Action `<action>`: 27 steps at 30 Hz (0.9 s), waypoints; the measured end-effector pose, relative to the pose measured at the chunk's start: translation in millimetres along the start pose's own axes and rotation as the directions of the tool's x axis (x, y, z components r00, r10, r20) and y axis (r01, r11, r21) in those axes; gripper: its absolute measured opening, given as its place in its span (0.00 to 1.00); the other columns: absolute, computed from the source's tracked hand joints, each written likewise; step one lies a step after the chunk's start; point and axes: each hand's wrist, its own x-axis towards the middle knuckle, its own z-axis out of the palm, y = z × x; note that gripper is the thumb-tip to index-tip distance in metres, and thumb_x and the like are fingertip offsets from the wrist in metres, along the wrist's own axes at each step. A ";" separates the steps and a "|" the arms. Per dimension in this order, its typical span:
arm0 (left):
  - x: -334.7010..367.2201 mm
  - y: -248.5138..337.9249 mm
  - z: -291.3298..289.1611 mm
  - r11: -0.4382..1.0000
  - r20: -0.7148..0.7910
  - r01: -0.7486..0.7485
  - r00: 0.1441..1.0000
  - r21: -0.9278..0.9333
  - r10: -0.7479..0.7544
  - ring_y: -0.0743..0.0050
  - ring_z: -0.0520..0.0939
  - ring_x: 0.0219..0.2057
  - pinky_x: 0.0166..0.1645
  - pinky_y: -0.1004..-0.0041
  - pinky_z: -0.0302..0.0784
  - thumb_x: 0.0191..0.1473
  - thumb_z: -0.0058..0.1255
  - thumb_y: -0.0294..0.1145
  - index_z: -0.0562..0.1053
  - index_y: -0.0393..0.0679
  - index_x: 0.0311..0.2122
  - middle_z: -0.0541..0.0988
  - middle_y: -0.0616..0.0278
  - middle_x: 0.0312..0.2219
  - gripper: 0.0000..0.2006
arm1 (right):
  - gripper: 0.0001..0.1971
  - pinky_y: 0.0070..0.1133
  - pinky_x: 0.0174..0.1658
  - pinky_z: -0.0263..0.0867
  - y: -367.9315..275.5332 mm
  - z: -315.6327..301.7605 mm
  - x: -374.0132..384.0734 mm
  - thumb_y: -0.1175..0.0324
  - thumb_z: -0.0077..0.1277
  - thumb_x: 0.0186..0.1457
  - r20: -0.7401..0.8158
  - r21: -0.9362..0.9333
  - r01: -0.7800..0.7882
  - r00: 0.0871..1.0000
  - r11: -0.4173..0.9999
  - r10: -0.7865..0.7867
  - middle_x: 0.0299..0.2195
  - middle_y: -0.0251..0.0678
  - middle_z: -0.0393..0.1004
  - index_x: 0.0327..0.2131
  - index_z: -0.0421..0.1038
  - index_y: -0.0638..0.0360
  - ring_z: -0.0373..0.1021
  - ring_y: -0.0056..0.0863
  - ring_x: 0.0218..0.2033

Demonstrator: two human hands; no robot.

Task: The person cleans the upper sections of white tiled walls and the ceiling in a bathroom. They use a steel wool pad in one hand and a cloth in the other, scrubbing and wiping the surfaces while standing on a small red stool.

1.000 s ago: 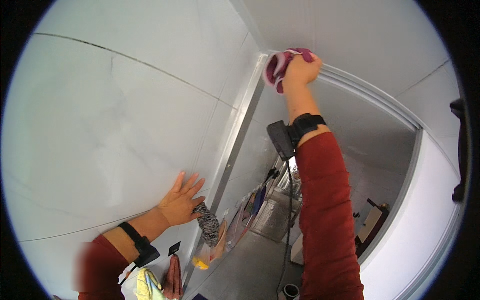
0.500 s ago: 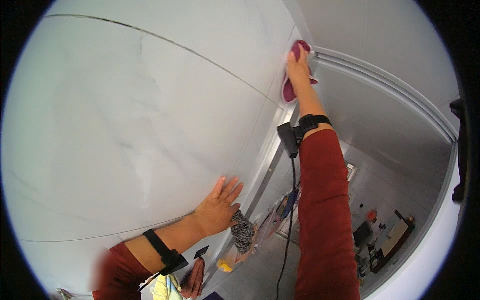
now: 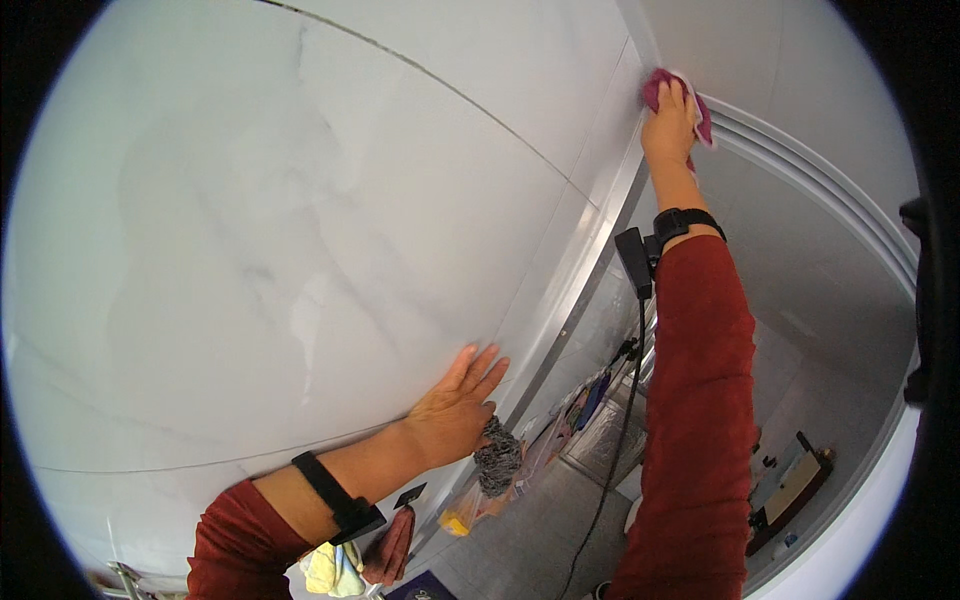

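My right hand [image 3: 672, 125] reaches high to the corner where the wall meets the door frame, its fingers closed over a magenta cloth [image 3: 704, 122] with a pale edge. The cloth is pressed against the left end of the grey metal top rail [image 3: 790, 150]. My left hand [image 3: 452, 408] rests lower on the pale tiled wall [image 3: 300, 250], fingers spread. Right beside its thumb side hangs a grey, shaggy piece of fabric or scrubber [image 3: 497, 458]; I cannot tell whether the hand holds it.
Along the doorway runs an upright metal frame [image 3: 585, 285]. Beneath my left forearm hang a yellow cloth [image 3: 333, 570] and a brownish-red cloth [image 3: 391, 550]. A plastic bag [image 3: 535, 455] hangs past the frame. A black cable [image 3: 612, 460] trails down from my right wrist.
My right hand has moved the cloth from the upright edge up into the corner and onto the top rail. The view has shifted slightly; my left hand stays against the wall.
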 end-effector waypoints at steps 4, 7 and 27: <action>-0.1 1.2 0.5 0.999 0.029 0.012 0.999 0.043 -0.014 0.48 0.40 0.69 0.67 0.45 0.20 0.51 0.49 0.59 0.77 0.56 0.50 0.52 0.53 0.66 0.26 | 0.28 0.38 0.60 0.59 5.8 5.4 -1.8 0.78 0.52 0.49 -0.278 0.095 0.303 0.923 0.948 -0.267 0.62 0.36 0.54 0.55 0.61 0.58 0.49 0.44 0.64; 0.1 1.7 0.7 0.998 0.026 0.003 1.000 0.070 -0.005 0.48 0.39 0.69 0.66 0.44 0.19 0.51 0.48 0.60 0.77 0.57 0.50 0.52 0.54 0.66 0.26 | 0.29 0.34 0.60 0.59 14.4 2.2 1.4 0.77 0.52 0.49 -0.063 -0.058 0.290 0.954 0.955 -0.293 0.62 0.40 0.54 0.56 0.59 0.60 0.49 0.44 0.64; 0.1 1.4 3.0 1.000 0.024 0.001 1.000 0.029 -0.002 0.48 0.40 0.69 0.67 0.45 0.21 0.50 0.50 0.60 0.78 0.55 0.47 0.53 0.53 0.66 0.25 | 0.20 0.23 0.38 0.70 -35.0 -36.5 20.2 0.74 0.50 0.54 0.275 0.945 -0.277 0.961 0.176 0.035 0.40 0.40 0.76 0.52 0.70 0.61 0.73 0.27 0.36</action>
